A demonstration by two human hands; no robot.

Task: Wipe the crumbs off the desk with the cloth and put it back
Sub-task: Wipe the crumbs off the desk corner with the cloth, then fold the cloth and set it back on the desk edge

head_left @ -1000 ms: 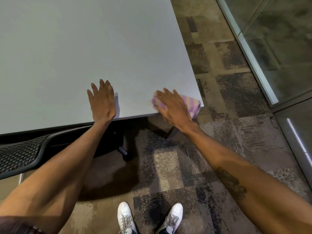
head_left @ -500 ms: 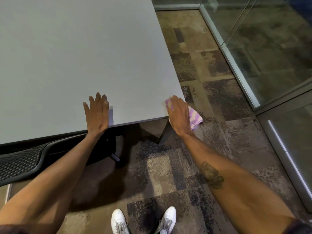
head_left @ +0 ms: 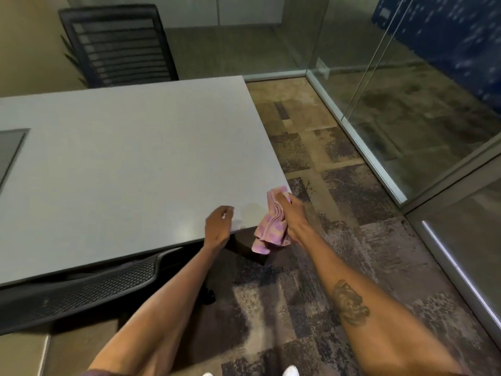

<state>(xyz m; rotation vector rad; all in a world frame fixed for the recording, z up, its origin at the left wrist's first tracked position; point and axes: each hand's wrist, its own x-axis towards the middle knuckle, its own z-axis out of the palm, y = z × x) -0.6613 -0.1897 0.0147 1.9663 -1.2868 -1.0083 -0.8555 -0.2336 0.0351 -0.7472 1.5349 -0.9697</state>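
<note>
A pink and purple striped cloth (head_left: 271, 226) hangs bunched at the near right corner of the grey desk (head_left: 122, 158), its lower end dangling below the desk edge. My right hand (head_left: 294, 215) grips the cloth from the right side, just off the corner. At the desk's front edge, a little left of the cloth, my left hand (head_left: 218, 226) hovers with its fingers curled and nothing in it. No crumbs show on the desk top.
A black mesh chair (head_left: 81, 289) is tucked under the desk's near edge at the left. Another black chair (head_left: 119, 44) stands behind the far side. A glass wall (head_left: 406, 118) runs along the right, with patterned carpet (head_left: 339, 213) between it and the desk.
My right hand has swept the cloth off the desk corner and lifted it bunched. My left hand has come off the desk, slid right and curled. The view has tilted up.
</note>
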